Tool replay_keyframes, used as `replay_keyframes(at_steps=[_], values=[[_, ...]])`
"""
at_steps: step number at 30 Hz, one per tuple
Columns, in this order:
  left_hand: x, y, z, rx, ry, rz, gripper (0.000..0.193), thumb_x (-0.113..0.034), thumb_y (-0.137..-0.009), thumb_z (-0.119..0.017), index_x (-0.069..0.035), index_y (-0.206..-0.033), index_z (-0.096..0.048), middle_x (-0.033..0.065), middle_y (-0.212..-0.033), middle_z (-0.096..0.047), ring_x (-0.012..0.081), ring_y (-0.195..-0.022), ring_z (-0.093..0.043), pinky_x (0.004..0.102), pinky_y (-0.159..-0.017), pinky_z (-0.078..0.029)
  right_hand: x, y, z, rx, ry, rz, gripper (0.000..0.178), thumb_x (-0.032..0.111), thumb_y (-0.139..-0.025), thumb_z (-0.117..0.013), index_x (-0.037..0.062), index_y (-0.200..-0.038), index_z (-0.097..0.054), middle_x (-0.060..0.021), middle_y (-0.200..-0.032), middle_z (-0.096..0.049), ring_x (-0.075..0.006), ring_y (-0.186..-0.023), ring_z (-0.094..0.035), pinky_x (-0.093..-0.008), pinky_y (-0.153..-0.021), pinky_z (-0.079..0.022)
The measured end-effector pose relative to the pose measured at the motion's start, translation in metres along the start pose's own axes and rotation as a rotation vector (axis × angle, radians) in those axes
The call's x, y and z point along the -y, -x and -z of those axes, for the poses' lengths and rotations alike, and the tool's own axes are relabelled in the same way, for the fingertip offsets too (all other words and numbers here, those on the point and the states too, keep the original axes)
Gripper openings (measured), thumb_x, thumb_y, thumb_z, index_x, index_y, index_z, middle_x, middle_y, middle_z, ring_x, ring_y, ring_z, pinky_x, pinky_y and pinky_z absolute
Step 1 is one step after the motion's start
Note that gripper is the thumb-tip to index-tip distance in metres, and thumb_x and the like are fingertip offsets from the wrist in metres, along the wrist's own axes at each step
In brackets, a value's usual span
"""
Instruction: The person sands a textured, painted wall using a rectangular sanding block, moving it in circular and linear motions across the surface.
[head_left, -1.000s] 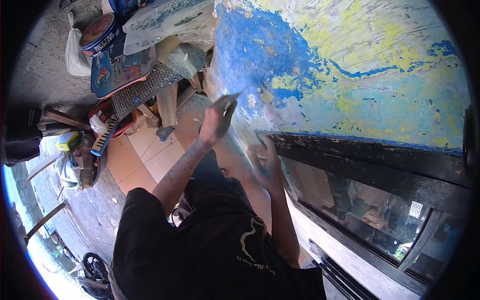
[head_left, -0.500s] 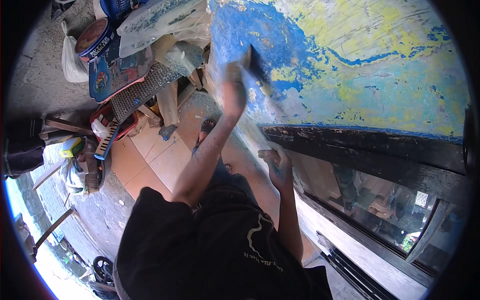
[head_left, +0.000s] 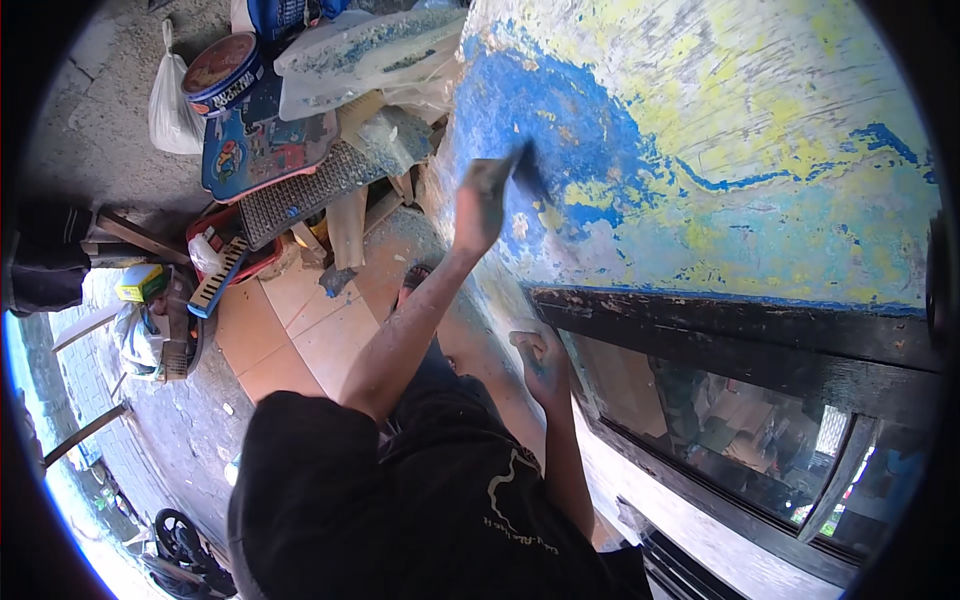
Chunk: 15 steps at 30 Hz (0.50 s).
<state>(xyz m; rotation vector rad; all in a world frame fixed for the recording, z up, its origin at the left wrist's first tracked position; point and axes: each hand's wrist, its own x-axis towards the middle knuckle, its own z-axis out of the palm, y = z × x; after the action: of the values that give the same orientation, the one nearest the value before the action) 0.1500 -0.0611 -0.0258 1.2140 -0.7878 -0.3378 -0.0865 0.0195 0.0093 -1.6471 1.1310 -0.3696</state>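
We look down on a painted wall (head_left: 770, 90) with a patchy, rough skin: an uneven blue area, chalky pale ground, mottled yellow and turquoise, and thin dark scratches running aslant in the upper part. A ragged blue line winds off to the right, its edges broken like a coastline. Below the paint runs a black frame (head_left: 740, 335), its surface worn and chipped, with glossy window glass (head_left: 735, 425) under it.

Our left hand (head_left: 482, 205) grasps a thin, flat tool (head_left: 520, 162), held up at the blue patch, with a dark shadow just beside it on the wall. The tool looks dark grey and blade-like, seen nearly edge-on and a little blurred; we cannot tell whether its edge touches the paint. Our right hand (head_left: 540, 365) is near the frame's left end, fingers curled inward, and we cannot tell whether anything sits within them.

To the left, smooth square-cut tiles (head_left: 285, 340) lie below a heap: a crinkled translucent plastic sheet (head_left: 370, 60), a round metal tin (head_left: 222, 75), a pebbly dark mat (head_left: 290, 200) and a blue keyboard (head_left: 220, 278) with ridged keys.
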Motion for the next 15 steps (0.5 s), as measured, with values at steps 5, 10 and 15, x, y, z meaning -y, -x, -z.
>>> replay_keyframes(at_steps=[5,10,15], values=[[-0.013,0.009,0.010,0.071,-0.213,0.008,0.023,0.001,-0.084,-0.054,-0.002,-0.105,-0.061,0.0155,-0.092,-0.056,0.0195,-0.087,-0.055,0.0291,-0.075,-0.045,-0.004,-0.005,0.006,-0.082,0.041,0.107,0.022,0.009,-0.090,-0.052,-0.0046,-0.107,-0.056,-0.0149,-0.095,-0.064,-0.0211,-0.091,-0.063,-0.0290,-0.083,-0.046],[-0.064,0.027,0.050,-0.134,0.050,0.389,0.019,-0.015,-0.091,-0.056,0.002,-0.087,-0.062,0.0024,-0.078,-0.060,0.0068,-0.067,-0.051,0.0240,-0.065,-0.047,0.028,-0.043,0.016,-0.223,0.343,0.190,0.034,0.031,-0.091,-0.047,0.0006,-0.092,-0.064,-0.0211,-0.085,-0.064,-0.0363,-0.079,-0.062,-0.0376,-0.070,-0.048],[-0.120,0.047,0.073,-0.103,0.133,0.511,0.027,-0.023,-0.091,-0.056,0.002,-0.101,-0.059,0.0045,-0.091,-0.062,0.0103,-0.081,-0.059,0.0246,-0.068,-0.049,0.081,-0.037,0.024,0.121,0.410,0.176,0.042,0.036,-0.091,-0.044,0.0007,-0.092,-0.066,-0.0206,-0.091,-0.065,-0.0366,-0.080,-0.063,-0.0414,-0.072,-0.048]])
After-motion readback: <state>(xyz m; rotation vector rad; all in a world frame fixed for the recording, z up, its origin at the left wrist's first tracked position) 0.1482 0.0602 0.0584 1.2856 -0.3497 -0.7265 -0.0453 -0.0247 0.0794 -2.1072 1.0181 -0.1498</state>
